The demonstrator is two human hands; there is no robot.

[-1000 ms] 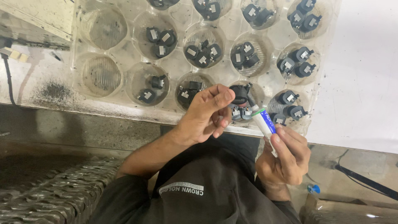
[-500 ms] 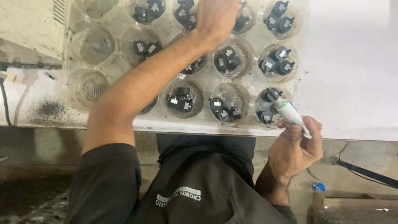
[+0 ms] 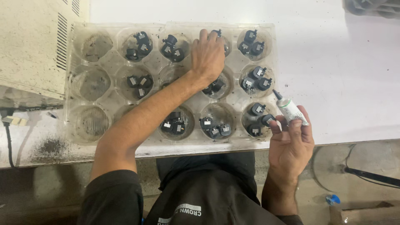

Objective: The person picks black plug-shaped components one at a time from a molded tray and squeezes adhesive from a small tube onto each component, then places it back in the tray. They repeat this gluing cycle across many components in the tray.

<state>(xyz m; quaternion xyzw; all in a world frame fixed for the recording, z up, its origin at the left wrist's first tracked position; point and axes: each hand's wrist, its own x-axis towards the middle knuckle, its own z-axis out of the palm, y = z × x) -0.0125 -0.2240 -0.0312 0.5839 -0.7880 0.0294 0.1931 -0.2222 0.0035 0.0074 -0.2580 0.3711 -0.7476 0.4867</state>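
My left hand (image 3: 208, 54) reaches into a cup at the top middle of the clear tray (image 3: 71, 75), fingers bent over a small black part (image 3: 216, 32), while my right hand (image 3: 290, 141) grips a small tube (image 3: 289, 109) at the right, so next I need to pinch that part and lift it.

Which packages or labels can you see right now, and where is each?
Tray: clear plastic, round cups holding small black parts, on the white table.
Tube: small, white with a black nozzle and a label band, in the right hand beside the tray.
Shirt print: white lettering on black, bottom edge.
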